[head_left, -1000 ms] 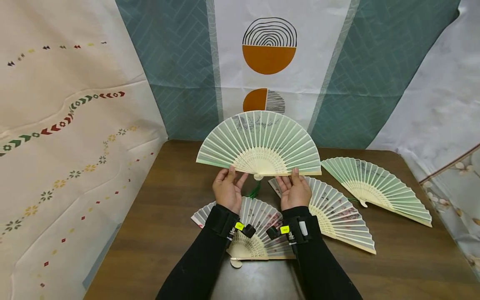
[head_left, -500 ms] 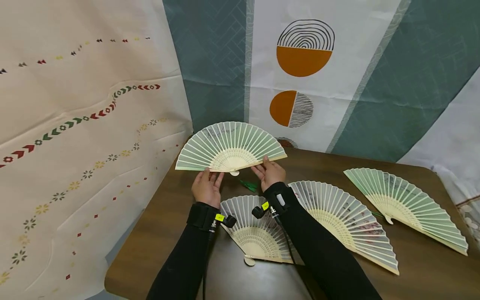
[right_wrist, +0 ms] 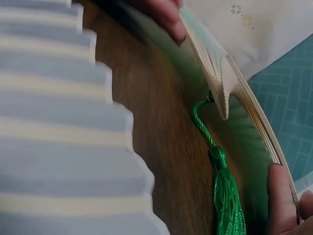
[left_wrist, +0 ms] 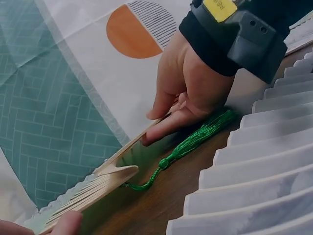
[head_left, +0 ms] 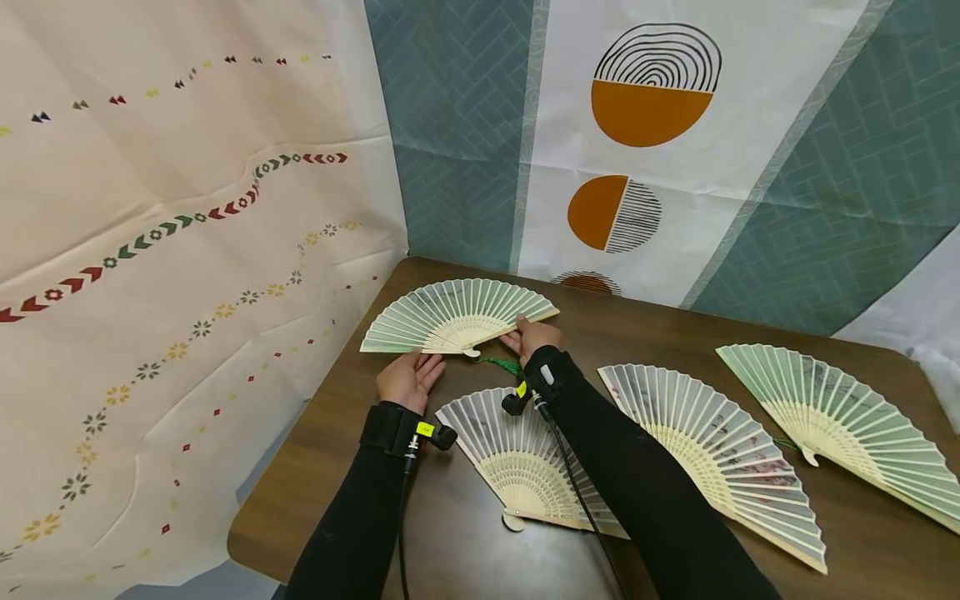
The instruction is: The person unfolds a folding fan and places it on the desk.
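Observation:
At the back left of the table, in the head view, is a spread pale green folding fan (head_left: 461,315) with cream ribs. My left hand (head_left: 407,382) pinches its lower left edge; in the left wrist view the fingertips (left_wrist: 68,223) lie along the ribs. The right guard stick is pinched between thumb and finger of my right hand (head_left: 538,337), clearer in the left wrist view. From the fan's pivot trails a green tassel (right_wrist: 227,200). The fan tilts low over the tabletop; whether its far edge touches the wood I cannot tell.
A greyish-white fan (head_left: 517,467) lies open below my hands, partly under the right forearm. Right of it are another greyish-white fan (head_left: 712,450) and a green fan (head_left: 840,425), both spread on the brown table (head_left: 315,500). Patterned cloths (head_left: 465,167) hang behind and at left.
Both hands have carried the green fan leftward and down, from raised upright in front to low over the back left of the table. The head view has turned left.

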The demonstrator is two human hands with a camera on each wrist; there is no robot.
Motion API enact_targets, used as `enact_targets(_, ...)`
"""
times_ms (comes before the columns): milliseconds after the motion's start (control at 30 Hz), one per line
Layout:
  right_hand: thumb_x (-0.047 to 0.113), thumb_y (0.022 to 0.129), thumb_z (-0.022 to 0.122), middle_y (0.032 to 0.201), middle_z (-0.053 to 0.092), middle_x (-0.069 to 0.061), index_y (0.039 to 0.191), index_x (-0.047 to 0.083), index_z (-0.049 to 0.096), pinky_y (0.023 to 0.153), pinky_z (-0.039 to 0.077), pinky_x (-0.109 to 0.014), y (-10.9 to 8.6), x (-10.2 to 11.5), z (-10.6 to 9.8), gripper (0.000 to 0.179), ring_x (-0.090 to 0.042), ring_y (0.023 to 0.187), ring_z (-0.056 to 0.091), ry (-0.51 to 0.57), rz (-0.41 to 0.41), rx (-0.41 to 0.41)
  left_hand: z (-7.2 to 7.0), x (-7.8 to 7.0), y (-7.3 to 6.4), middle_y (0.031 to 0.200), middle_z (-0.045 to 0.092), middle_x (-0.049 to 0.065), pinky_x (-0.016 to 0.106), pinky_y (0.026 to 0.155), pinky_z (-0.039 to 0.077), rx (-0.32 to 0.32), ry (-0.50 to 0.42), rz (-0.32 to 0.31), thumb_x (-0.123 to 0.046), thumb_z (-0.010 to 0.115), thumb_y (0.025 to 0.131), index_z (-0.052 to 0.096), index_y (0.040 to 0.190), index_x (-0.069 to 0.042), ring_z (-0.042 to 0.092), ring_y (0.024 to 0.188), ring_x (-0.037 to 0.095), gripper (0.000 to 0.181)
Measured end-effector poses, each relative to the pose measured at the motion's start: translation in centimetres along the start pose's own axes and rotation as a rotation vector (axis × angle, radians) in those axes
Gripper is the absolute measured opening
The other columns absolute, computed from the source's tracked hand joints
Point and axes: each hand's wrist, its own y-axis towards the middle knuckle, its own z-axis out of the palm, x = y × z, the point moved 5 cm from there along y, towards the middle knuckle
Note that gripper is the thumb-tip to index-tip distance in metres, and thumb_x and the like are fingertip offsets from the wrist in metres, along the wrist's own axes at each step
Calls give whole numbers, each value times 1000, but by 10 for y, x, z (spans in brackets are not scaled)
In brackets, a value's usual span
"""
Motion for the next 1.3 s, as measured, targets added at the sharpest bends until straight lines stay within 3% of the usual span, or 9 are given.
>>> enact_targets(167,8,118,59,159,63,-34,162,-9,51,100,69,-37,4,4,-1,47,-44,145,66,-31,-6,-11,1,-2,-2,182,35,30,48,127,52,51,20,-56,-9,42,123,26,176,6,50,164,40,57)
enact_targets(500,17,119,61,173,48,-33,173,-2,38,127,54,-56,1,11,-4,62,-50,155,58,33,58,51,-5,-5,-6,185,28,28,48,136,43,63,-47,-108,-7,37,121,14,179,5,43,168,39,63)
enact_targets(633,22,121,58,176,43,-34,176,1,32,131,50,-56,-2,14,-11,65,-49,160,54,18,99,60,-9,-6,-11,184,28,30,48,136,42,68,-33,-115,-6,35,119,14,177,9,43,168,41,63)
enact_targets(800,22,121,56,173,47,-34,177,0,29,132,51,-54,-5,18,-19,66,-47,160,54,-52,115,66,-13,-5,-15,182,32,31,48,130,49,89,55,-109,-9,37,120,17,175,10,46,166,42,62)
enact_targets(900,23,120,58,170,52,-33,177,1,29,130,53,-53,-7,21,-23,67,-46,157,58,-125,115,57,-15,-4,-17,181,36,30,46,125,55,79,59,-110,-10,41,120,20,175,10,50,163,41,62)
enact_targets(1033,25,120,55,168,56,-31,177,3,30,128,55,-52,-8,28,-29,66,-45,156,60,-195,128,47,-16,-1,-17,181,37,30,47,126,54,57,21,-112,-12,40,121,19,176,8,52,162,41,62)
enact_targets(1300,24,121,46,173,50,-31,174,-5,34,131,52,-54,-10,37,-43,61,-45,160,55,-181,154,85,-21,2,-27,181,36,30,49,128,51,61,48,-71,-13,41,121,34,166,6,50,164,42,50)
